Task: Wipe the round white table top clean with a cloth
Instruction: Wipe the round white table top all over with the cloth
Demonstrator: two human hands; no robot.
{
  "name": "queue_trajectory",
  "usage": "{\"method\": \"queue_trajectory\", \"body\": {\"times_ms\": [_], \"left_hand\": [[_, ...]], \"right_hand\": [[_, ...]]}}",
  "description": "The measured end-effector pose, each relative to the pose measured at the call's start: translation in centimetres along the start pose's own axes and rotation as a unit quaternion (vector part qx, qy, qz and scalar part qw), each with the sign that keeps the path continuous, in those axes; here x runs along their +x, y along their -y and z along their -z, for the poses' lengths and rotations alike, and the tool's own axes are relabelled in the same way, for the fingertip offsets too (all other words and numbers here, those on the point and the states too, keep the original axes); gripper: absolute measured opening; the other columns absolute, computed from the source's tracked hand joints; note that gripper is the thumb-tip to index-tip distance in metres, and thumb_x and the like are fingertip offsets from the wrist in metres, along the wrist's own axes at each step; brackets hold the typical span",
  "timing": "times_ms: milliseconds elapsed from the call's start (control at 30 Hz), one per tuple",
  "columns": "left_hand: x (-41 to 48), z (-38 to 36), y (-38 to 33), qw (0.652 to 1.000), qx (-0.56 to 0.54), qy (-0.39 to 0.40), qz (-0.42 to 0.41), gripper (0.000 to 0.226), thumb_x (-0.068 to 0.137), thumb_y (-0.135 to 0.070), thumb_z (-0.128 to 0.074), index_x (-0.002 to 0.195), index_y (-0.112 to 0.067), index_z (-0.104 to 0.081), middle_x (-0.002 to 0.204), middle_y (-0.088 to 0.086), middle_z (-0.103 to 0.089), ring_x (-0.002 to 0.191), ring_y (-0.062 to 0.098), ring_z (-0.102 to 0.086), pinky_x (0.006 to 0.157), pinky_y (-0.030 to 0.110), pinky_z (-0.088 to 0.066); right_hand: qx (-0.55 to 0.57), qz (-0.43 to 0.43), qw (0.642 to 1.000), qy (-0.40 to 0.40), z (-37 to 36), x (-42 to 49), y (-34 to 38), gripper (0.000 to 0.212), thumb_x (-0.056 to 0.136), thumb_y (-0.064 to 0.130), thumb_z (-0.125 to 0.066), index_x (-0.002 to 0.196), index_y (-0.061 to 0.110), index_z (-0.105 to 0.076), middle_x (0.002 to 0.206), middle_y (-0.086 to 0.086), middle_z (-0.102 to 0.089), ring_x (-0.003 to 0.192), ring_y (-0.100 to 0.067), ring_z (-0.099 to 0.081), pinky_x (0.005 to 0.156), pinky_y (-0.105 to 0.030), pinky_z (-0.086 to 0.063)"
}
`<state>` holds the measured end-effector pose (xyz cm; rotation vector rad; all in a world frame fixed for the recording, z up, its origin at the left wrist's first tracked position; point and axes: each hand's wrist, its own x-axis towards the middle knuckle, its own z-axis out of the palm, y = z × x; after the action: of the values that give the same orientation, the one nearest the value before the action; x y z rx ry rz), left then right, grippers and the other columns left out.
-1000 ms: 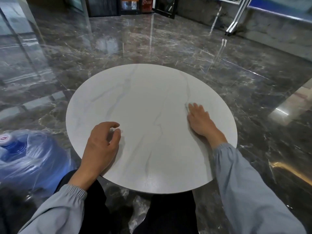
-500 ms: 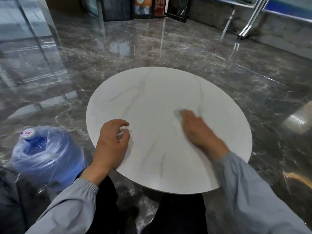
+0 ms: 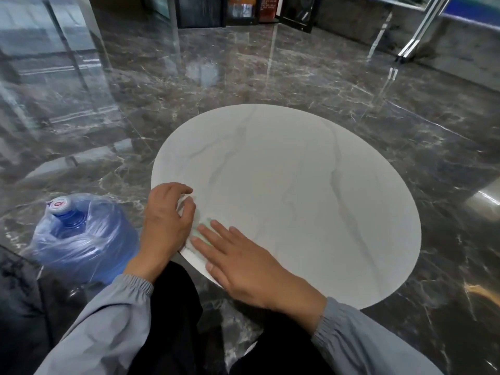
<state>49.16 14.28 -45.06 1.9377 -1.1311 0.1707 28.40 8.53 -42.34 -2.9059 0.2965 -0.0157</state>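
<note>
The round white table top [image 3: 311, 190] with faint grey veins stands low in front of me. My right hand [image 3: 243, 261] lies flat with straight fingers near the table's near left edge, pressing a pale green cloth [image 3: 201, 230] that shows just beyond the fingertips. My left hand [image 3: 165, 223] rests at the table's left rim, fingers loosely curled over the edge, touching the surface next to the cloth. Most of the cloth is hidden under my right hand.
A blue water jug [image 3: 81, 236] wrapped in clear plastic stands on the floor left of the table. Glossy dark marble floor [image 3: 243, 77] surrounds the table. A metal frame leg [image 3: 414, 41] and dark cabinets [image 3: 216, 12] stand far back.
My right hand has swept the cloth from the right side of the table across to the near left edge, beside my left hand. The view has shifted left.
</note>
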Motion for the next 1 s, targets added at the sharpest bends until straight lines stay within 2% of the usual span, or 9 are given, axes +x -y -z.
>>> {"method": "queue_trajectory", "body": {"times_ms": [100, 233, 333, 433, 633, 733, 833, 933, 1000], "left_hand": [[-0.3, 0.3, 1.4, 0.999, -0.003, -0.023, 0.032, 0.019, 0.095, -0.007, -0.063, 0.113, -0.008, -0.068, 0.122, 0.009, -0.065, 0.120, 0.032, -0.055, 0.111, 0.019, -0.025], [-1.1, 0.5, 1.7, 0.998, -0.024, -0.024, 0.058, 0.030, 0.098, -0.010, -0.064, 0.128, -0.008, -0.061, 0.139, 0.011, -0.054, 0.135, 0.030, -0.045, 0.116, 0.014, -0.020], [-1.6, 0.2, 1.2, 0.989, -0.081, -0.016, 0.120, 0.048, 0.101, -0.021, -0.060, 0.146, -0.010, -0.045, 0.151, 0.009, -0.043, 0.138, 0.026, -0.041, 0.118, 0.033, -0.031], [-1.7, 0.0, 0.8, 0.977, -0.131, -0.032, 0.166, 0.056, 0.104, -0.029, -0.055, 0.153, -0.010, -0.035, 0.156, 0.007, -0.036, 0.140, 0.023, -0.039, 0.118, 0.032, -0.028], [-1.4, -0.1, 1.0, 0.964, -0.172, -0.030, 0.199, 0.061, 0.103, -0.037, -0.048, 0.156, -0.009, -0.034, 0.159, 0.007, -0.037, 0.144, 0.017, -0.037, 0.118, 0.022, -0.023], [-0.5, 0.0, 1.4, 0.960, -0.183, -0.029, 0.211, 0.053, 0.106, -0.029, -0.052, 0.153, -0.009, -0.038, 0.158, 0.006, -0.038, 0.141, 0.011, -0.038, 0.114, 0.011, -0.022], [0.3, -0.1, 1.3, 0.948, -0.205, -0.035, 0.240, 0.049, 0.107, -0.026, -0.050, 0.153, -0.011, -0.040, 0.158, 0.004, -0.038, 0.140, 0.007, -0.036, 0.107, 0.004, -0.022], [0.5, -0.6, 0.8, 0.939, -0.227, -0.049, 0.253, 0.049, 0.108, -0.029, -0.049, 0.154, -0.015, -0.038, 0.161, -0.001, -0.034, 0.145, 0.009, -0.033, 0.102, -0.001, -0.020], [0.3, -0.8, 0.6, 0.937, -0.238, -0.058, 0.249, 0.050, 0.109, -0.029, -0.048, 0.155, -0.018, -0.035, 0.160, -0.003, -0.033, 0.146, 0.010, -0.033, 0.107, 0.007, -0.022]], "right_hand": [[-0.003, -0.007, 1.000, 0.003, 1.0, -0.2, -3.8, 0.054, 0.112, 0.038, -0.023, 0.163, 0.037, -0.005, 0.171, 0.012, 0.001, 0.157, -0.008, 0.009, 0.126, -0.036, 0.006], [-0.020, -0.244, 0.968, -0.051, 3.6, 0.2, -15.4, 0.054, 0.111, 0.033, -0.022, 0.163, 0.036, -0.009, 0.172, 0.008, -0.008, 0.158, -0.014, -0.004, 0.125, -0.053, -0.013], [0.001, -0.386, 0.919, -0.080, 5.2, 0.1, -20.8, 0.054, 0.109, 0.031, -0.023, 0.162, 0.025, -0.017, 0.170, -0.003, -0.014, 0.156, -0.024, -0.011, 0.123, -0.057, -0.015], [0.024, -0.354, 0.934, -0.051, 5.3, 3.2, -17.9, 0.055, 0.110, 0.031, -0.024, 0.163, 0.020, -0.015, 0.171, -0.006, -0.010, 0.157, -0.028, -0.006, 0.124, -0.053, -0.011], [0.001, -0.069, 0.998, 0.003, 0.9, 6.4, -1.8, 0.056, 0.111, 0.033, -0.024, 0.164, 0.027, -0.007, 0.172, 0.003, -0.001, 0.158, -0.018, 0.005, 0.126, -0.040, -0.003], [-0.007, -0.028, 1.000, 0.009, 1.4, 6.3, -2.0, 0.055, 0.112, 0.037, -0.022, 0.164, 0.035, -0.005, 0.172, 0.010, 0.000, 0.157, -0.012, 0.007, 0.125, -0.038, 0.001], [-0.023, -0.096, 0.995, 0.003, 2.6, 6.4, -8.0, 0.055, 0.112, 0.033, -0.023, 0.163, 0.036, -0.005, 0.172, 0.009, -0.001, 0.158, -0.013, 0.001, 0.126, -0.048, -0.007], [-0.011, -0.268, 0.963, -0.025, 4.7, 5.5, -16.6, 0.055, 0.111, 0.032, -0.023, 0.164, 0.032, -0.008, 0.172, 0.005, -0.004, 0.158, -0.019, -0.004, 0.124, -0.055, -0.009], [0.019, -0.362, 0.931, -0.053, 5.6, 5.1, -20.0, 0.054, 0.110, 0.033, -0.022, 0.163, 0.028, -0.013, 0.172, 0.001, -0.008, 0.158, -0.022, -0.006, 0.123, -0.056, -0.008]]}}
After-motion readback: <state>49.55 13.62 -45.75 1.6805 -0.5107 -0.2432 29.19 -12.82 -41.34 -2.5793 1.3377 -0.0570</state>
